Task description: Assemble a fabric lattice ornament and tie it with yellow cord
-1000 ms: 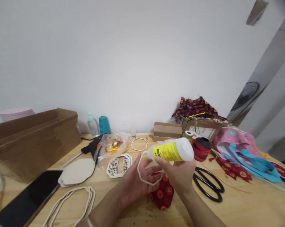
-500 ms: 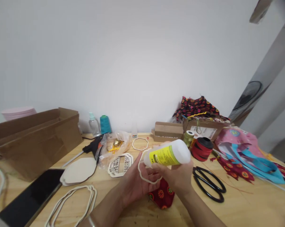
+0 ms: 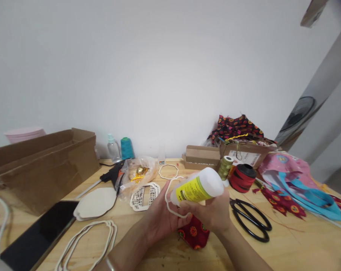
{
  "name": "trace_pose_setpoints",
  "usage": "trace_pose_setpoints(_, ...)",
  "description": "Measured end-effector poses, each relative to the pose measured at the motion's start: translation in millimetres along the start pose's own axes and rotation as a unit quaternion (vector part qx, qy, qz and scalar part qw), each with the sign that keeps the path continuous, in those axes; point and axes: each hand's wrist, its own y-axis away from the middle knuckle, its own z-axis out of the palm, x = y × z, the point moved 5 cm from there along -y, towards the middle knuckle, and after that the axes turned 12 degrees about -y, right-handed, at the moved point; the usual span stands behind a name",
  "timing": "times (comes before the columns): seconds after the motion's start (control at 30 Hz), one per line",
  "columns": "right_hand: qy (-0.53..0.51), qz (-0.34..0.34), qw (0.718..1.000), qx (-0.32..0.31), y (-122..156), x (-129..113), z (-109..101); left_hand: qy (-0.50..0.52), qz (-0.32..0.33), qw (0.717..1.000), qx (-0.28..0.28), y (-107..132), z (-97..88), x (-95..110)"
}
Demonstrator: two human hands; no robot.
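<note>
My left hand [image 3: 159, 214] holds a thin pale wooden ring [image 3: 167, 197] with a scalloped outline, upright between thumb and fingers. My right hand [image 3: 209, 212] grips a white squeeze bottle [image 3: 197, 188] with a yellow label, probably glue. The bottle lies tilted, its nozzle end low and hidden against the ring. Under my hands sits a red patterned fabric piece [image 3: 194, 233], partly covered by them. Black-handled scissors [image 3: 251, 220] lie to the right of my right hand.
The wooden table [image 3: 289, 241] holds a stack of thin rings, a flat wooden shape, a lattice frame, a glue gun, a black tablet or phone, and thread spools. A large cardboard box [image 3: 43, 169] stands at the left; printed fabric and bags lie at the right.
The bottle has turned from nearly level to a steeper tilt, its nozzle end dropping toward the ring. Both hands stay close together, and the view has drifted slightly.
</note>
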Motion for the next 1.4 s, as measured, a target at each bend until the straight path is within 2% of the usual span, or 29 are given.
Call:
trace_pose_setpoints(0.17, 0.019, 0.012, 1.000, 0.021, 1, 0, -2, -0.014, -0.009, 1.000, 0.006, 0, -1.0, 1)
trace_pose_setpoints(0.3, 0.051, -0.001, 0.999, 0.009, 1, 1, -2, -0.010, 0.000, 1.000, 0.005, 1, -1.2, 2)
trace_pose_setpoints(0.43, 0.009, 0.017, 1.000, 0.015, 2, 5, -3, -0.002, -0.003, 1.000, 0.005, 1, -1.7, 1)
trace_pose_setpoints(0.6, 0.024, 0.025, 0.999, 0.009, 1, 5, -2, -0.005, -0.003, 1.000, 0.010, 1, -3.1, 2)
trace_pose_setpoints(0.8, -0.024, 0.053, 0.998, 0.014, 0, 6, -2, -0.007, -0.010, 1.000, 0.019, 1, -3.1, 3)
trace_pose_setpoints(0.9, 0.022, 0.027, 0.999, 0.013, 0, 4, -2, -0.014, 0.003, 1.000, 0.012, 1, -2.6, 4)
trace_pose_setpoints(1.0, 0.057, -0.013, 0.998, -0.014, -1, -1, 1, -0.025, 0.026, 0.999, 0.004, 1, -2.5, 7)
trace_pose_setpoints(1.2, 0.036, 0.011, 0.999, 0.006, 1, 3, 0, -0.032, 0.046, 0.998, 0.007, -1, -3.1, 9)
trace_pose_setpoints(1.33, 0.068, -0.018, 0.997, -0.016, 1, 0, 2, -0.025, 0.065, 0.997, 0.016, -1, -4.1, 11)
trace_pose_setpoints(1.4, 0.062, -0.014, 0.998, -0.006, 0, 1, 1, -0.031, 0.072, 0.997, 0.019, -1, -4.7, 12)
